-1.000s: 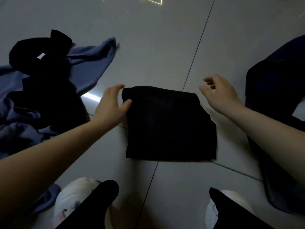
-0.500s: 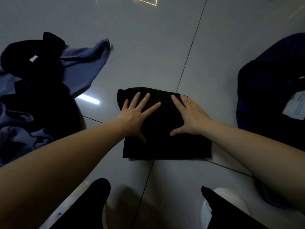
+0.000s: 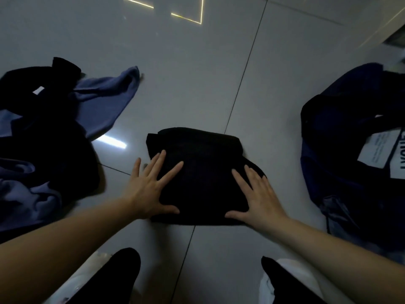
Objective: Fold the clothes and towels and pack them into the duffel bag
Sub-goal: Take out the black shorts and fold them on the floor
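A folded black garment (image 3: 201,170) lies on the grey tiled floor in the middle of the view. My left hand (image 3: 151,187) lies flat on its left edge, fingers spread and straight, partly on the floor. My right hand (image 3: 256,194) presses flat on the garment's right side, fingers straight and thumb out along its near edge. A dark navy duffel bag (image 3: 341,150) sits on the floor at the right, with a white printed tag (image 3: 381,150) on it.
At the left lies a heap of unfolded clothes: a blue garment (image 3: 105,99) and black clothing (image 3: 43,150) over it. My two feet in white shoes (image 3: 83,279) and black trousers show at the bottom edge. Bare tiles stretch beyond the garment.
Both hands came down flat onto the black garment, then slid outward toward its left and right sides. The garment looks flatter.
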`<state>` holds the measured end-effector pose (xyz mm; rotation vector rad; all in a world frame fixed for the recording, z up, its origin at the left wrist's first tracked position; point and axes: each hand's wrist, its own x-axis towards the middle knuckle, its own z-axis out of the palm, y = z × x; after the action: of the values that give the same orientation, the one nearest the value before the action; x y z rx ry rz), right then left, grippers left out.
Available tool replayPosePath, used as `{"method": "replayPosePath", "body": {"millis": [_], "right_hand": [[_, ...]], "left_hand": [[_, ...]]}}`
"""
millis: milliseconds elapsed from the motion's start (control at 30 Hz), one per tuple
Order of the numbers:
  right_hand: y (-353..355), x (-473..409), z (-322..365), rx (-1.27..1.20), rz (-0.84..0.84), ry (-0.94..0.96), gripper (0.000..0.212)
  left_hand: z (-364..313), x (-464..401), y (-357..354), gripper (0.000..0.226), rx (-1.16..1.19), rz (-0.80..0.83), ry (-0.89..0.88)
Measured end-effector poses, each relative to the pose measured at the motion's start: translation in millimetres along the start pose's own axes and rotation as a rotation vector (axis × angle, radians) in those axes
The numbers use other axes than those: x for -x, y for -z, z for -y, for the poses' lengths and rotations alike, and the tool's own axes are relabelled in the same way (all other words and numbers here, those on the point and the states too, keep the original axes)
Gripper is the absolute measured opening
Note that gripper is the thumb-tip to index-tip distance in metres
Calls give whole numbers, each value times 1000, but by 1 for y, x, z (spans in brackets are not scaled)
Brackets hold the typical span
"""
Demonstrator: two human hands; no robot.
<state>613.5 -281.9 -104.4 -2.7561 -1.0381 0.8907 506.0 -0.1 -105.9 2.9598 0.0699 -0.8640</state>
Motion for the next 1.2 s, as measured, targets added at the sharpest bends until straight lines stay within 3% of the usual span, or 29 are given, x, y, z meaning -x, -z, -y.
{"method": "replayPosePath", "body": {"millis": [133,367,633,767,833,1000,1200], "right_hand": [[-1,-11,22,-17,19,22,117],[0,-43,94,39,101,194,113],[3,-90,157,166,212,408,112],[3,-95,159,186,210,411,111],[4,-91,156,152,205,400,108],[16,-74,131,70,37,337,93],[29,-45,61,18,-129,60,101]], "left_hand": [[18,9,-11,116,40,18,48],[100,51,-38,111,10,-149,145],[153,98,-40,115,2,35,284],[155,98,-45,115,34,-45,289],[150,99,-44,109,46,-125,274],[116,80,-21,61,103,-351,148],[37,24,8,48,150,-402,-147]]}}
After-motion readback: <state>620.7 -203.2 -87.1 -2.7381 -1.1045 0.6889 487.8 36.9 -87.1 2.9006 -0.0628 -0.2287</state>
